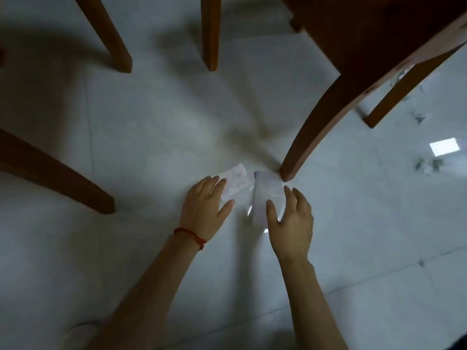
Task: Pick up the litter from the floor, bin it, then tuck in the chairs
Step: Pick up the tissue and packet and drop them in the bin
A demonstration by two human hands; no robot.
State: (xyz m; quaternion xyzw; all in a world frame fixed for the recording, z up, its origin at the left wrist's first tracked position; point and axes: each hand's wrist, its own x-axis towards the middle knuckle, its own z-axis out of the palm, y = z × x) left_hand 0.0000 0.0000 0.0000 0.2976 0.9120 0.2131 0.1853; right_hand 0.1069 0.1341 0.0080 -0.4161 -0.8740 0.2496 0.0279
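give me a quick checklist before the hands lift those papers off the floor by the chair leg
1. Left hand on the left paper: ok, fingers rest on its edge.
2. Right hand on the right paper: ok, over its near end.
3. Papers gripped: not ok, both hands open and flat.
4. Chair leg clear of the right paper: cannot tell, its foot meets the paper's far corner.
5. Other litter: not ok, crumpled scraps lie to the right.
6. Bin in view: not ok.

floor (151,122): pale tiles, dim, shadowed | chair (353,59): brown wood, upper right | light patch (444,146): right, on tiles
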